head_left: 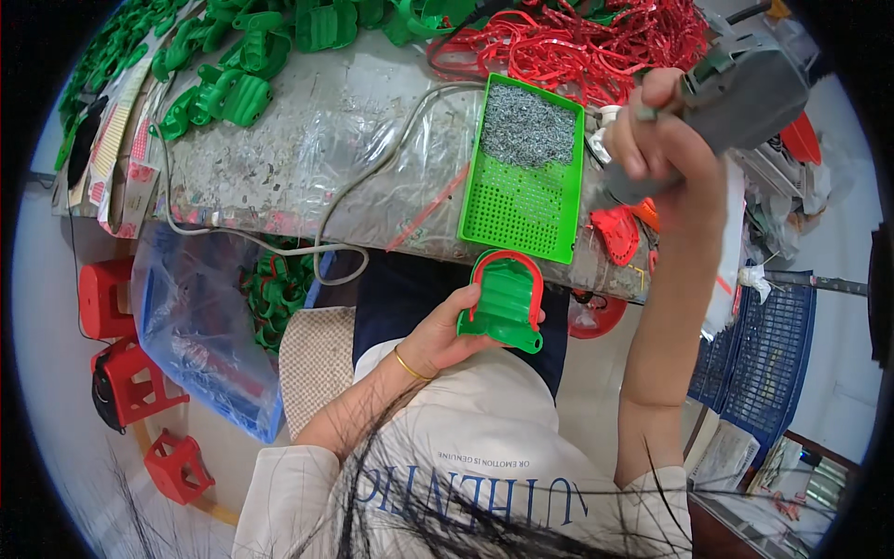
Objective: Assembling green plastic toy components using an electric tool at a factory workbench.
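My left hand (445, 334) grips a green plastic part (507, 296) over my lap, just off the table's front edge. A red arched strip (508, 257) runs around the far rim of that part. Raised at the right, my right hand (663, 140) is wrapped round a dark grey power screwdriver (750, 93), its front end blurred and pointing down and left. Between the hands, a bright green tray (522, 210) lies on the table. Small silvery screws (529, 126) are heaped in its far half, and its near half shows a perforated bottom.
A tangle of red strips (596, 47) covers the back right of the worktable (279, 149). Green plastic parts (237, 93) pile up at the back left. A grey cable (358, 177) crosses the tabletop. Left of my legs stands a plastic-lined blue crate (209, 326), beside red stools (140, 382).
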`<state>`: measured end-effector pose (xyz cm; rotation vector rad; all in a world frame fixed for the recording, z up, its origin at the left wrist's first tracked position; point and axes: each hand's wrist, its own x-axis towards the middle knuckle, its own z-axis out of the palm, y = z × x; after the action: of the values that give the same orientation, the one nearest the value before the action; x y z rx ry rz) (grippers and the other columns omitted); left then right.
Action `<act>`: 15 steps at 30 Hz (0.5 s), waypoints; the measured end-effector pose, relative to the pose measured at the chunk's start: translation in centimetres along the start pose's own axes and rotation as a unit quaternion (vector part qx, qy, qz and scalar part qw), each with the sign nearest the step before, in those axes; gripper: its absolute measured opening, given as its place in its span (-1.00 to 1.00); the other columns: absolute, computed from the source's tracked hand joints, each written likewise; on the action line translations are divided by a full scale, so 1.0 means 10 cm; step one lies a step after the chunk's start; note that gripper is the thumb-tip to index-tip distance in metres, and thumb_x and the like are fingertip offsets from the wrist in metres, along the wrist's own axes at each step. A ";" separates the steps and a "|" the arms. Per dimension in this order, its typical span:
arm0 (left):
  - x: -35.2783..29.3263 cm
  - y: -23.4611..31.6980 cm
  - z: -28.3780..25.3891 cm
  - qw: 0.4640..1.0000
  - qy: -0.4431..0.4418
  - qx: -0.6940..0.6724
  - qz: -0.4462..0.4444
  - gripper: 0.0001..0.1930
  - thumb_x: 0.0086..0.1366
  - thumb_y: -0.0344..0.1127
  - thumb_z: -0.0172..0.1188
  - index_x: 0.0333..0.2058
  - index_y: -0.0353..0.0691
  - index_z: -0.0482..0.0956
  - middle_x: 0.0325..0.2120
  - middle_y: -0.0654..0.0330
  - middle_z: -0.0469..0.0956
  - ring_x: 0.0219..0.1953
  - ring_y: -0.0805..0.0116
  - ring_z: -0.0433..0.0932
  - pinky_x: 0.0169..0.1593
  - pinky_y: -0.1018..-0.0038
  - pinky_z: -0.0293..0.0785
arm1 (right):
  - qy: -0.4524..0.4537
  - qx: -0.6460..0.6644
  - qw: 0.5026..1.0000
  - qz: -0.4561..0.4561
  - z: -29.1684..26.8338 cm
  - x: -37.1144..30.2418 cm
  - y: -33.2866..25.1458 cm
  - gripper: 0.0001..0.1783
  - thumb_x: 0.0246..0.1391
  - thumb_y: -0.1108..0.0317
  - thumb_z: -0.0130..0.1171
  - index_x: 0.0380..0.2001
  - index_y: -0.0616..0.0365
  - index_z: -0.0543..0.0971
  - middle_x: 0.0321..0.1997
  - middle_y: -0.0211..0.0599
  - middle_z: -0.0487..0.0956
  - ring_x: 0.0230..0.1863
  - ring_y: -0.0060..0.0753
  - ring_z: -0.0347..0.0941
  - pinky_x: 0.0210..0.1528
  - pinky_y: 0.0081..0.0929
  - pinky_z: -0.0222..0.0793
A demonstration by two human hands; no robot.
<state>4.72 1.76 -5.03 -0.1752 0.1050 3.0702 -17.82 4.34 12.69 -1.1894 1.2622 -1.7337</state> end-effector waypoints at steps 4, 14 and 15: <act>0.01 0.02 -0.02 1.000 -0.005 -0.022 -0.009 -0.33 0.26 0.05 0.03 0.17 -0.34 0.20 0.07 -0.11 0.35 0.14 0.00 0.34 0.17 0.04 0.28 | 0.221 -0.086 0.967 -0.092 0.41 -0.01 0.28 -0.85 -0.03 0.58 0.11 -0.32 0.29 0.44 -0.59 -0.40 0.35 -0.63 -0.58 0.25 -0.51 -0.56 0.22; 0.00 0.04 -0.05 0.999 0.045 0.009 -0.012 -0.25 0.19 0.14 0.06 0.19 -0.30 0.17 0.05 -0.23 0.33 0.09 -0.06 0.38 0.12 0.07 0.34 | 0.270 -0.062 0.957 -0.086 0.40 -0.03 1.13 -0.87 0.01 0.57 0.09 -0.32 0.30 0.42 -0.64 -0.38 0.39 -0.65 -0.56 0.32 -0.53 -0.56 0.29; 0.00 0.04 -0.05 0.999 0.046 0.012 -0.012 -0.26 0.19 0.14 0.06 0.19 -0.30 0.18 0.05 -0.22 0.34 0.09 -0.06 0.38 0.12 0.07 0.34 | 0.272 -0.063 0.956 -0.089 0.39 -0.04 1.17 -0.87 0.01 0.57 0.09 -0.32 0.30 0.42 -0.64 -0.39 0.39 -0.64 -0.56 0.32 -0.52 -0.56 0.30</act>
<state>4.77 1.32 -5.51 -0.3134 0.1419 3.0363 -13.97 -0.17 1.91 -0.9445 1.6409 -2.2413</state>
